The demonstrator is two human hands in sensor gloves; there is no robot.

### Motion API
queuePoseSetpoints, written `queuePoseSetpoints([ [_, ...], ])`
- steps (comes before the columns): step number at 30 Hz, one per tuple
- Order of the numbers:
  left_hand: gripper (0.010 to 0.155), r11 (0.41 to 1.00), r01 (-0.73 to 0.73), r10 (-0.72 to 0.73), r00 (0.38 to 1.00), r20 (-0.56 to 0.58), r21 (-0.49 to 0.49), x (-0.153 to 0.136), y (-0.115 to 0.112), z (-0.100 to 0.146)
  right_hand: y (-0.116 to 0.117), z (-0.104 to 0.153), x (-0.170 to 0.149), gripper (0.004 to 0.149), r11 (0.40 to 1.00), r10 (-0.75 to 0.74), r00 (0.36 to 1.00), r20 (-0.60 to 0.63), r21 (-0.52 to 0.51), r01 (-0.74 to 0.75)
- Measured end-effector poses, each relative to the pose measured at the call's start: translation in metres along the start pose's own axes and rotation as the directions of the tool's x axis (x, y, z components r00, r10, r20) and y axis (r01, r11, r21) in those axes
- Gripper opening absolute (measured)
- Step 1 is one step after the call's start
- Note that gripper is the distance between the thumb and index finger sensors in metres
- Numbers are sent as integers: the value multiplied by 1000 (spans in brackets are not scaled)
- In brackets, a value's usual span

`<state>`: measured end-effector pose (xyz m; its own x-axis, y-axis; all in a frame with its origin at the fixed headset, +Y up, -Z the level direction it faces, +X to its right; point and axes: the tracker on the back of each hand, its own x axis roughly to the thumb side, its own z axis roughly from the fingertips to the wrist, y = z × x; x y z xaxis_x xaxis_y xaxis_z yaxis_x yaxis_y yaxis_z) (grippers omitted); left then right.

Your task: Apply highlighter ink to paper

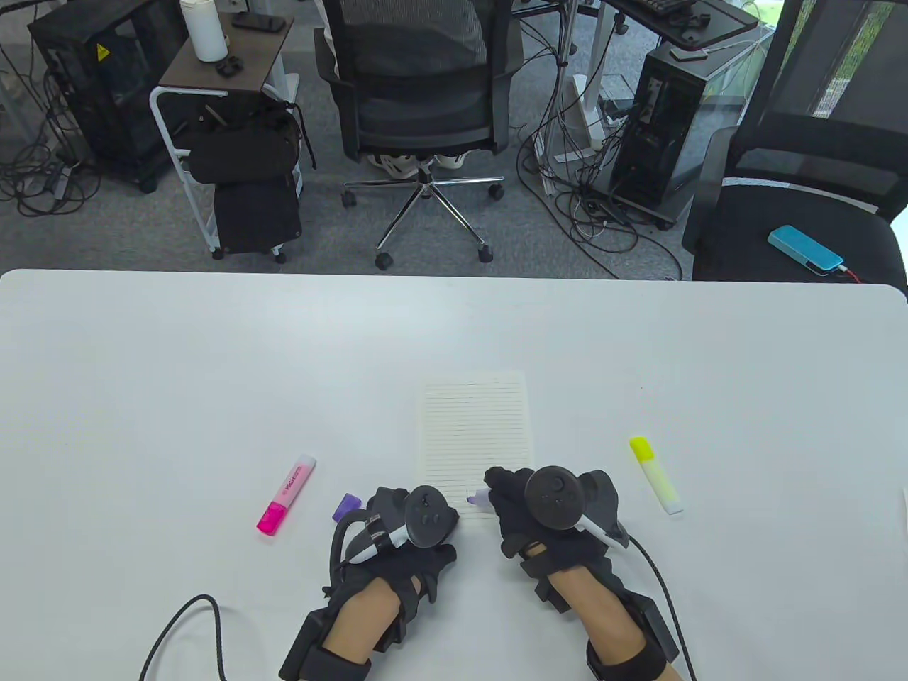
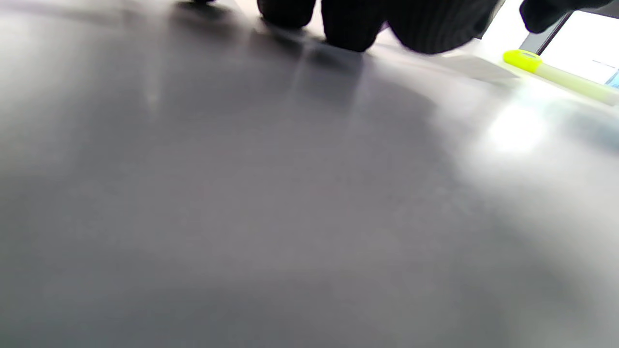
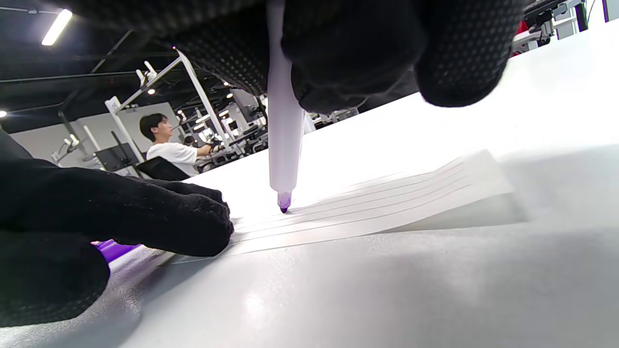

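Observation:
A lined sheet of paper (image 1: 475, 433) lies mid-table. My right hand (image 1: 507, 491) grips an uncapped purple highlighter (image 3: 284, 121), held nearly upright. Its tip rests on the paper (image 3: 387, 198) near the sheet's near-left corner. My left hand (image 1: 397, 502) sits just left of it; its fingers (image 3: 184, 222) press down on the paper's near-left edge and hold nothing. The purple cap (image 1: 347, 506) lies on the table beside my left hand, and shows as the cap (image 3: 113, 250) behind its fingers in the right wrist view.
A capped pink highlighter (image 1: 286, 494) lies to the left. A yellow highlighter (image 1: 656, 474) lies right of the paper, also seen as the yellow highlighter (image 2: 556, 75). Glove cables trail off the near table edge. Office chairs stand beyond the far edge.

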<state>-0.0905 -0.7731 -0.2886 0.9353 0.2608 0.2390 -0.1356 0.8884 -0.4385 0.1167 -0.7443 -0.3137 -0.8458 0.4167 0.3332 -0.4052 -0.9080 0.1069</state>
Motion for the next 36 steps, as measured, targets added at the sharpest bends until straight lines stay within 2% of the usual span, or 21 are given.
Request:
queuePoseSetpoints([
  [7, 64, 1000, -1, 1, 1000, -2, -9, 0, 0, 0, 2, 0, -2, 39, 997, 18, 1000, -2, -69, -18],
  [12, 64, 1000, -2, 2, 1000, -3, -15, -1, 0, 0, 7, -1, -2, 40, 998, 44, 999, -9, -50, -44],
  [22, 64, 1000, -17, 17, 1000, -5, -17, -1, -1, -1, -2, 1, -7, 38, 996, 55, 994, -99, -68, -62],
  [32, 64, 999, -23, 23, 1000, -10, -24, -1, -1, -1, -8, 5, -4, 37, 999, 25, 994, -104, -41, -29],
  [36, 64, 999, -24, 24, 1000, -10, -28, -2, -1, -1, -7, 6, -4, 37, 998, 14, 996, -85, -60, -20],
])
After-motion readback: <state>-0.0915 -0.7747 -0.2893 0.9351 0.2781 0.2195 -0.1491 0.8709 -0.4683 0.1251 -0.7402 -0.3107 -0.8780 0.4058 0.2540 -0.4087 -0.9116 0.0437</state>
